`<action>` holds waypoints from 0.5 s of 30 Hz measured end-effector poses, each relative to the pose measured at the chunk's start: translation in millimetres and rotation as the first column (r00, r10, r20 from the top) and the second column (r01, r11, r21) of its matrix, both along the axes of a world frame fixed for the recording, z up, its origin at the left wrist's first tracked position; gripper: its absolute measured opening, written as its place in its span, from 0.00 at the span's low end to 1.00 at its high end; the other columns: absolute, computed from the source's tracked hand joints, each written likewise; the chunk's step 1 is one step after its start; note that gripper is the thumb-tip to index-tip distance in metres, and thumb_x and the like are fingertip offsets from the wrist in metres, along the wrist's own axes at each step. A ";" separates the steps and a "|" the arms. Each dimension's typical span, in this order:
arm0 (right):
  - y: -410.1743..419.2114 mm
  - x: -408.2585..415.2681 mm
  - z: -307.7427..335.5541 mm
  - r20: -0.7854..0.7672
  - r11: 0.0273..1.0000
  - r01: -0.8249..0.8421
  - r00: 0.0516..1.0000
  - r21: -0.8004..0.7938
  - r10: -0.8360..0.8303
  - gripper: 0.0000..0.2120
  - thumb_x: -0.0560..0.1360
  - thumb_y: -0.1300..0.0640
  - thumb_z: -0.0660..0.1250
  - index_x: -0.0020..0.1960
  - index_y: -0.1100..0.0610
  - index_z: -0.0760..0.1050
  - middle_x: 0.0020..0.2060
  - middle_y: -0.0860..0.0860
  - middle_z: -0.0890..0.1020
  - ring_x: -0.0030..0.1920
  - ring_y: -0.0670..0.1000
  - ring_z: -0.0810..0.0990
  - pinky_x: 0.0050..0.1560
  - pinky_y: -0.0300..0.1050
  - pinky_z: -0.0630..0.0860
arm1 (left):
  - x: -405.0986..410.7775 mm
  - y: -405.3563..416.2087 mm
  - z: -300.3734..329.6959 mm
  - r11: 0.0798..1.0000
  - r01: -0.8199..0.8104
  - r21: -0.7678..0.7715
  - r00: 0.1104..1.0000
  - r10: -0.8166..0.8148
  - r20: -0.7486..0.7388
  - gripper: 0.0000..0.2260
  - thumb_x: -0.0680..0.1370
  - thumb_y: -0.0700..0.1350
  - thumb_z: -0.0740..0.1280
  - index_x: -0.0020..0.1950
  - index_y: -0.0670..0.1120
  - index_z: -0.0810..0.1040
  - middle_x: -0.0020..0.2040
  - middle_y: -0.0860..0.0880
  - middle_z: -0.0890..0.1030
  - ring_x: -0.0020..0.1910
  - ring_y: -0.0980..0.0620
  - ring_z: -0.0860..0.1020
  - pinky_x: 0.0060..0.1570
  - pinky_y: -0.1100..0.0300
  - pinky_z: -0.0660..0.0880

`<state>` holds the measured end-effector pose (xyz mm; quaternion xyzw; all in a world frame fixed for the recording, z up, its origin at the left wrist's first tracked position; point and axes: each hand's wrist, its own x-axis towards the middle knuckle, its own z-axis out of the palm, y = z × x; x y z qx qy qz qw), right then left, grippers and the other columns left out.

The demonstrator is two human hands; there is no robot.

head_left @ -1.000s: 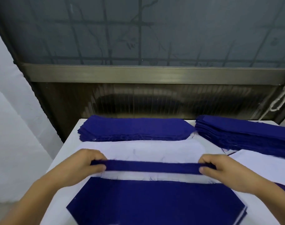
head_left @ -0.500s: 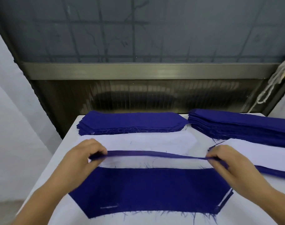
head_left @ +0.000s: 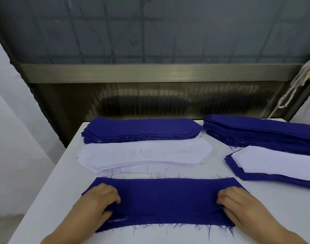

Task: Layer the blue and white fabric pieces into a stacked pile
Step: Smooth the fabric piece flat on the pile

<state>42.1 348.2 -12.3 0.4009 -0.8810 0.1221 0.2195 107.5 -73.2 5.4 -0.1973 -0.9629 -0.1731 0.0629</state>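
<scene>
A blue fabric piece [head_left: 168, 199] with frayed edges lies flat on the white table [head_left: 59, 187] right in front of me. My left hand [head_left: 99, 205] grips its left end and my right hand [head_left: 238, 206] grips its right end, both with fingers curled over the cloth. Just beyond it lies a stack of white pieces [head_left: 143, 154]. Behind that sits a stack of blue pieces [head_left: 141, 129]. To the right is a layered pile [head_left: 256, 176] of blue and white, with a white piece [head_left: 277, 161] on top.
A taller stack of blue pieces [head_left: 265, 132] sits at the back right. A dark wall panel and metal rail [head_left: 159, 73] stand close behind the table. A white cord [head_left: 295, 85] hangs at the right. The table's left edge drops off to the floor.
The blue piece, earlier held up by its far edge over the white stack, now lies flat nearer to me. Both hands have come down and back to its ends.
</scene>
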 end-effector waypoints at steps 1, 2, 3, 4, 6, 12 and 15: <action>0.6 0.6 -0.3 0.017 1.000 -0.011 1.000 0.006 0.011 0.27 0.83 0.51 0.48 0.42 0.55 0.84 0.43 0.47 0.83 0.46 0.44 0.74 0.46 0.36 0.72 | 0.4 -0.1 -0.5 1.000 0.000 0.007 1.000 0.000 0.003 0.21 0.54 0.36 0.78 0.41 0.55 0.80 0.43 0.63 0.78 0.44 0.66 0.72 0.43 0.71 0.72; 1.1 1.5 0.5 0.047 1.000 -0.019 0.999 0.021 0.018 0.26 0.83 0.51 0.49 0.43 0.54 0.84 0.44 0.46 0.83 0.45 0.44 0.75 0.47 0.36 0.73 | 1.0 -0.1 -0.2 1.000 0.001 0.018 1.000 -0.001 0.008 0.18 0.58 0.38 0.76 0.41 0.55 0.80 0.44 0.64 0.78 0.44 0.66 0.72 0.43 0.71 0.72; 2.1 2.5 2.4 0.093 0.999 -0.020 0.996 0.037 0.017 0.25 0.83 0.49 0.50 0.44 0.53 0.84 0.44 0.45 0.82 0.45 0.43 0.76 0.47 0.35 0.73 | 1.5 -0.1 0.8 0.999 0.003 0.033 1.000 -0.003 0.010 0.13 0.62 0.40 0.74 0.42 0.55 0.79 0.44 0.64 0.77 0.44 0.66 0.73 0.43 0.71 0.72; 3.4 3.7 5.4 0.148 0.999 -0.012 0.989 0.043 0.005 0.21 0.82 0.47 0.54 0.45 0.51 0.84 0.46 0.43 0.82 0.46 0.41 0.77 0.48 0.34 0.73 | 2.4 -0.8 1.3 0.999 -0.001 0.043 1.000 0.000 0.011 0.08 0.66 0.44 0.71 0.42 0.56 0.79 0.44 0.64 0.77 0.44 0.65 0.73 0.43 0.70 0.72; 5.6 6.0 11.2 0.253 1.000 0.014 0.967 0.028 -0.021 0.13 0.77 0.44 0.62 0.47 0.48 0.83 0.48 0.39 0.80 0.48 0.38 0.77 0.50 0.32 0.73 | 3.9 -4.2 1.0 0.998 -0.024 0.054 0.999 0.022 0.028 0.05 0.71 0.55 0.67 0.44 0.57 0.79 0.46 0.65 0.76 0.46 0.65 0.74 0.45 0.70 0.71; 12.6 -0.1 11.1 0.373 0.986 0.170 0.915 -0.004 -0.156 0.11 0.70 0.61 0.76 0.43 0.48 0.78 0.46 0.38 0.76 0.46 0.39 0.74 0.48 0.30 0.70 | 4.2 -8.7 -5.8 0.994 -0.064 0.093 0.998 0.063 0.016 0.14 0.76 0.65 0.59 0.46 0.59 0.78 0.49 0.66 0.75 0.50 0.65 0.73 0.53 0.73 0.66; 17.4 -4.8 19.3 0.387 0.977 0.194 0.897 0.092 -0.215 0.14 0.66 0.64 0.78 0.41 0.48 0.77 0.43 0.39 0.76 0.43 0.39 0.72 0.45 0.25 0.67 | 1.0 -14.4 -9.4 0.995 -0.098 0.032 0.995 0.098 -0.007 0.08 0.74 0.58 0.62 0.44 0.57 0.78 0.47 0.64 0.75 0.45 0.63 0.73 0.48 0.68 0.69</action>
